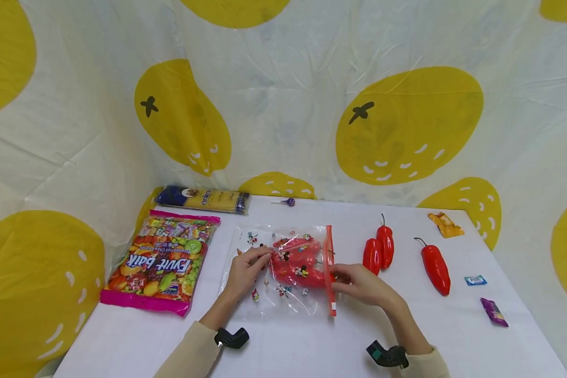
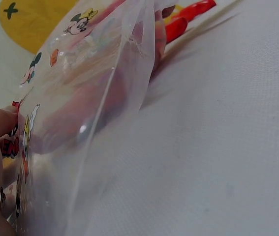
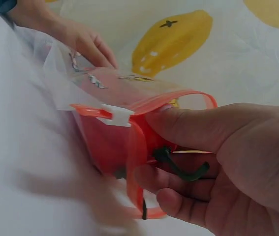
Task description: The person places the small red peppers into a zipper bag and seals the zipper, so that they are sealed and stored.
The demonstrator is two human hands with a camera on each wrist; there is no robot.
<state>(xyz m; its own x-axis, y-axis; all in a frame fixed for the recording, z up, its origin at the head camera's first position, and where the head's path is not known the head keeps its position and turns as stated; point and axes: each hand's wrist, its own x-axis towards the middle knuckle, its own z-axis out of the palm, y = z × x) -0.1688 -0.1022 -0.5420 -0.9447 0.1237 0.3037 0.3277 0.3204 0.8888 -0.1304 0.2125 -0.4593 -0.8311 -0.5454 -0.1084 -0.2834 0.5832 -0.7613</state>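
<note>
A clear zip bag (image 1: 295,304) with cartoon prints and an orange-red zip edge (image 1: 329,236) lies on the table, several red chili peppers (image 1: 307,278) inside it. My left hand (image 1: 245,270) pinches the bag's upper film near its middle. At the bag's mouth, my right hand (image 1: 364,286) holds a red pepper; in the right wrist view the thumb lies on the pepper and its green stem (image 3: 183,169) pokes out beside the fingers. The mouth stands parted there, with a white slider (image 3: 117,115) on the zip. The left wrist view shows mostly the bag's side (image 2: 95,98).
Right of the bag lie two touching red peppers (image 1: 386,244) and another pepper (image 1: 437,270). Beyond them are an orange wrapper (image 1: 446,224), a blue candy (image 1: 475,280) and a purple candy (image 1: 494,312). A fruit candy bag (image 1: 156,262), a pasta pack (image 1: 217,199) and a lollipop (image 1: 290,201) lie left and behind.
</note>
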